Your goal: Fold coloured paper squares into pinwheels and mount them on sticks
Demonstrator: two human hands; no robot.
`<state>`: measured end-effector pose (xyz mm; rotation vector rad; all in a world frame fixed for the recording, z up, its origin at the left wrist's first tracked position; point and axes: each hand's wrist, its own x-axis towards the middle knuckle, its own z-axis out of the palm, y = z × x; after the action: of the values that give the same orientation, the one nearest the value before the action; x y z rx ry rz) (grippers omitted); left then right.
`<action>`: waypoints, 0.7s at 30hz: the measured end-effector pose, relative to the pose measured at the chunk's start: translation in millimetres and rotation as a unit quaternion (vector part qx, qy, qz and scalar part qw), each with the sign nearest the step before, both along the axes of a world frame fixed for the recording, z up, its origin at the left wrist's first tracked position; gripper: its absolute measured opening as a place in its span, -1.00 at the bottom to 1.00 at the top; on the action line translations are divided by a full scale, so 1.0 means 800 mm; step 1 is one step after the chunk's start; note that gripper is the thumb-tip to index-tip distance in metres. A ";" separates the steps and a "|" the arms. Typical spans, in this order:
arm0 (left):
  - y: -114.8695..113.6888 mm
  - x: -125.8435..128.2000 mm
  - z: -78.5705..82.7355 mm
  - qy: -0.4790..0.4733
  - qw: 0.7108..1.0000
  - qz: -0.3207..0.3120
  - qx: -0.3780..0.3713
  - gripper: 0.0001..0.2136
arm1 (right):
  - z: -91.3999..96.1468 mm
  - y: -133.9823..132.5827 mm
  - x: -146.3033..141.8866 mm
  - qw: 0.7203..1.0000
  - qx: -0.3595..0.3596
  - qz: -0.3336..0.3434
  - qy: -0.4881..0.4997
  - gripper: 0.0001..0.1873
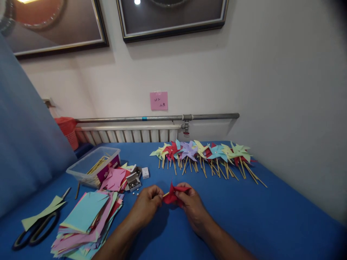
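Note:
A red paper pinwheel (170, 197) is held above the blue tabletop, its paper folded and partly covered by fingers. My right hand (191, 202) is closed around the red paper. In my left hand (148, 202), the fingers pinch a thin wooden stick (166, 195) whose visible end meets the pinwheel; most of the stick is hidden by the hand. Just left of my hands lies a small opened box of metal pushpins (133, 182), with a few loose pins beside it.
Finished pinwheels (189, 151) on sticks lie in a row at the back. A clear plastic bin (78, 172) with sticks, a stack of coloured paper (84, 213), pink cut paper (115, 179) and black-handled scissors (45, 227) occupy the left. A radiator (127, 135) stands behind.

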<state>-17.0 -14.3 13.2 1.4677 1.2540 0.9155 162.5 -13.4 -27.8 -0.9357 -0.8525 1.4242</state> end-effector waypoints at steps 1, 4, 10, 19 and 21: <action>0.000 0.000 0.001 -0.001 1.000 -0.002 -0.001 -0.91 | -0.002 0.001 0.000 1.000 0.000 0.000 -0.003 -0.68; -0.001 0.000 0.005 -0.001 1.000 -0.008 -0.002 -0.90 | -0.007 0.004 0.000 1.000 -0.005 -0.002 -0.004 -0.67; 0.001 0.000 0.007 0.013 0.999 -0.010 -0.029 -0.90 | -0.008 0.006 -0.001 1.000 -0.016 -0.019 0.003 -0.62; 0.002 -0.003 0.004 0.032 0.999 -0.021 0.006 -0.78 | 0.000 0.002 0.000 1.000 -0.009 -0.007 0.027 -0.70; 0.003 -0.004 0.004 0.061 0.998 0.011 0.031 -0.78 | 0.002 0.000 0.001 1.000 -0.004 0.003 0.031 -0.72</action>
<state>-20.3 -11.6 16.7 1.5816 1.3419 0.8978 163.1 -13.1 -26.3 -0.8918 -0.8041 1.4553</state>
